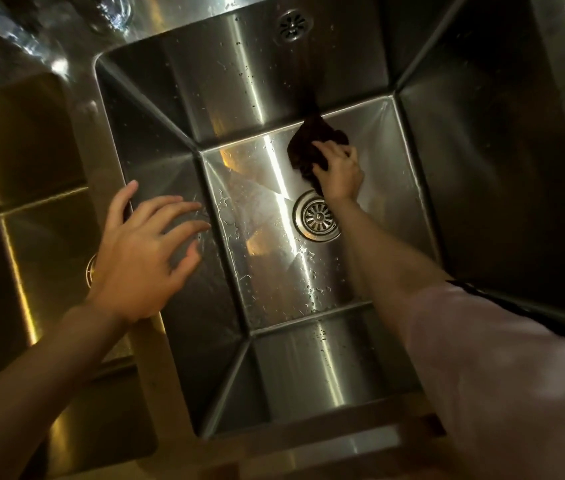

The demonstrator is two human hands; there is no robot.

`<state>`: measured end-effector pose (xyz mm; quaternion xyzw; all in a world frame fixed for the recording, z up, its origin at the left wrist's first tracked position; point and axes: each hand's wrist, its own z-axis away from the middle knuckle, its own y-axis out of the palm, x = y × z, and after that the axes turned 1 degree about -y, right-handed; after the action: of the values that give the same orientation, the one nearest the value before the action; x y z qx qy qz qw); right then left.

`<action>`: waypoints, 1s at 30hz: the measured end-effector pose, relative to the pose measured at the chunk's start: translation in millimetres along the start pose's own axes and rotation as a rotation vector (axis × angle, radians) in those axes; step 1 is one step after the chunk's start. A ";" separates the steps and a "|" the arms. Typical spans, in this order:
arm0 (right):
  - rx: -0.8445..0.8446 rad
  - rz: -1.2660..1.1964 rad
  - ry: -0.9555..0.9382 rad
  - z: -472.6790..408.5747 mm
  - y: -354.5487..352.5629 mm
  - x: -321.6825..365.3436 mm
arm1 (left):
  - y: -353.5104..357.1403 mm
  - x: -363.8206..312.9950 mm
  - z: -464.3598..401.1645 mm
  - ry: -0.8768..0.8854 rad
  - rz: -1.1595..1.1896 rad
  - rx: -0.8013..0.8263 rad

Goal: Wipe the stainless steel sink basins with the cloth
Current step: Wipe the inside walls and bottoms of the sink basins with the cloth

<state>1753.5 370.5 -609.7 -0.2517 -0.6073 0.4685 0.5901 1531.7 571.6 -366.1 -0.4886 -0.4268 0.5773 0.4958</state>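
A deep stainless steel basin (260, 265) fills the middle of the view, its floor wet with droplets. My right hand (339, 173) reaches down to the far end of the floor and presses a dark crumpled cloth (308, 147) against the steel, just beyond the round drain strainer (318, 216). My left hand (142, 251) hovers with fingers spread over the divider at the basin's left rim, holding nothing. A second basin (14, 161) lies to the left.
An overflow grille (291, 26) sits high on the far wall of the middle basin. A third basin (502, 161) opens to the right. Clear glassware (111, 8) stands on the ledge at the back left. A pale sleeve covers my right upper arm.
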 end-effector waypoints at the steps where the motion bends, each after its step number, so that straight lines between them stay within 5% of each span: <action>1: -0.006 -0.008 0.000 3.1 1.1 -1.4 | 0.1 -0.2 0.0 -0.002 -0.002 0.004; 8: -0.056 -0.078 0.264 -0.7 15.3 46.0 | 3.1 1.0 -0.2 -0.004 -0.016 0.008; 18: 0.146 0.039 -0.098 16.7 24.8 58.3 | -1.9 -2.4 -0.1 -0.007 0.000 -0.019; 24: -0.080 0.062 0.221 12.9 14.4 23.4 | -0.2 -1.6 0.1 -0.022 0.025 -0.026; 30: -0.006 0.023 0.152 4.0 27.2 49.7 | -0.4 -0.3 1.3 -0.010 0.033 -0.028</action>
<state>1734.2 423.9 -608.8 -0.2955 -0.5593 0.4531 0.6282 1530.4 571.4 -365.5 -0.4997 -0.4291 0.5818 0.4772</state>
